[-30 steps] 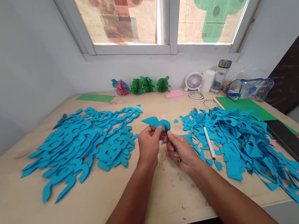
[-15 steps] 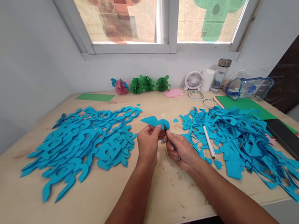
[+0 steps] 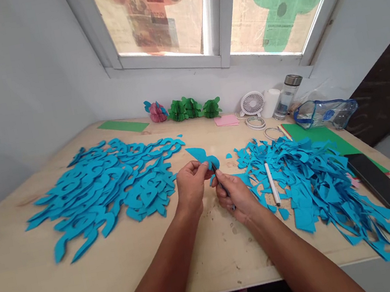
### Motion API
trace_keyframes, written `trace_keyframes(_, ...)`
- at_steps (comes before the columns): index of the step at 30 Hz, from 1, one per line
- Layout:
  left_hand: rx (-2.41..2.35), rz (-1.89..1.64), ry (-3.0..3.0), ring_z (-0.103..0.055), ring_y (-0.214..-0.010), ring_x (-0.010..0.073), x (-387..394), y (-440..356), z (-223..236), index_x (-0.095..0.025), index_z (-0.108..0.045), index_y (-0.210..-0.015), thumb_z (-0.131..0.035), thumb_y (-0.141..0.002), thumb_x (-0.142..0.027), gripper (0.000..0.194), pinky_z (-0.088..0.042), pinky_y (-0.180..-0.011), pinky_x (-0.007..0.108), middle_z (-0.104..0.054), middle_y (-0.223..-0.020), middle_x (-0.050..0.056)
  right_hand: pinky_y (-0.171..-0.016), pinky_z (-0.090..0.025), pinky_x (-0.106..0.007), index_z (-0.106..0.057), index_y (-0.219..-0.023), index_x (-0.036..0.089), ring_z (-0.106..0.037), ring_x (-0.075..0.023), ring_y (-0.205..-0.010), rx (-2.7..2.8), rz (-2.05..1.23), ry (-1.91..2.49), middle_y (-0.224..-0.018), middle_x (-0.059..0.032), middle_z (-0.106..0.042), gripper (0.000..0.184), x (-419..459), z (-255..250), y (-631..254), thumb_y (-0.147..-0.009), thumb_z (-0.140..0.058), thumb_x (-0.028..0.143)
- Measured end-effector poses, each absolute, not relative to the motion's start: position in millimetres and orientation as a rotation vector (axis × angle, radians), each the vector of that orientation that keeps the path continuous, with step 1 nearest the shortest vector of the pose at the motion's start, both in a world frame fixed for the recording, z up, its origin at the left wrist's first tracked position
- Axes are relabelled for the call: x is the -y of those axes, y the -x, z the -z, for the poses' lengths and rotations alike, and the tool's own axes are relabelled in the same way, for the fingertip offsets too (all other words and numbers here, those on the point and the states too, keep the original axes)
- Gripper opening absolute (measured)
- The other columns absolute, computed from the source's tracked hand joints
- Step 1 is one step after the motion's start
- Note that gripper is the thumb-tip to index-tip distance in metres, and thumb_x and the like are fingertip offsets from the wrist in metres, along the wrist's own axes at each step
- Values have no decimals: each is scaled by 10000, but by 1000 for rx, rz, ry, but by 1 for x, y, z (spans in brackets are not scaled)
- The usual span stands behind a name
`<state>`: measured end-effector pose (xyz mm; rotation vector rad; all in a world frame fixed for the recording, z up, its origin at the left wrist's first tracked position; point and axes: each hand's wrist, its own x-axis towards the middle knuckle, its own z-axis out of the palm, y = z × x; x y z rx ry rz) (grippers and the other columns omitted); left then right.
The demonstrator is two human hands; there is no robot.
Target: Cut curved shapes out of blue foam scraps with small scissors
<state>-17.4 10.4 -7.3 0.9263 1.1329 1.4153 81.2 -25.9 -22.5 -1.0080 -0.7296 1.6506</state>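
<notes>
Between the thumb and fingers of my left hand (image 3: 191,184) is a curved blue paper piece (image 3: 198,154), raised above the table. Its pointed end sticks out to the upper left. My right hand (image 3: 236,193) is closed around dark scissors (image 3: 222,184), whose blades meet the paper's right, rounded end. Fingers cover most of the handles. To the left lies a big spread of cut blue paper shapes (image 3: 88,185), many with curved openings. A heap of blue paper scraps (image 3: 313,175) covers the right side, with a white pen (image 3: 272,183) lying on it.
Along the back wall stand green paper figures (image 3: 190,108), a pink paper figure (image 3: 156,111), a small white fan (image 3: 252,104) and a glass bottle (image 3: 287,96). Tape rolls (image 3: 255,123), a clear pouch (image 3: 326,114) and a black flat object (image 3: 380,181) lie at right.
The blue paper piece has turned slightly, its pointed end now higher and a little further right. Both hands have shifted only slightly and keep their hold.
</notes>
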Motion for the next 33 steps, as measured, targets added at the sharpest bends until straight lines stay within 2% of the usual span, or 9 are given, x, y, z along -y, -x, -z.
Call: trace_keyframes(33,-1160,-1409,-996,-528,-569,124,-14,21,10,-148,-605,-604,-679,-609,-280,152,-415,-588,255,-577,-550,-7,-335,-92,-189,-551,-711,169,-202,-11,-304,715,-1679,1002,-438,112,-371,442,28,21,-80,-672,-692,585)
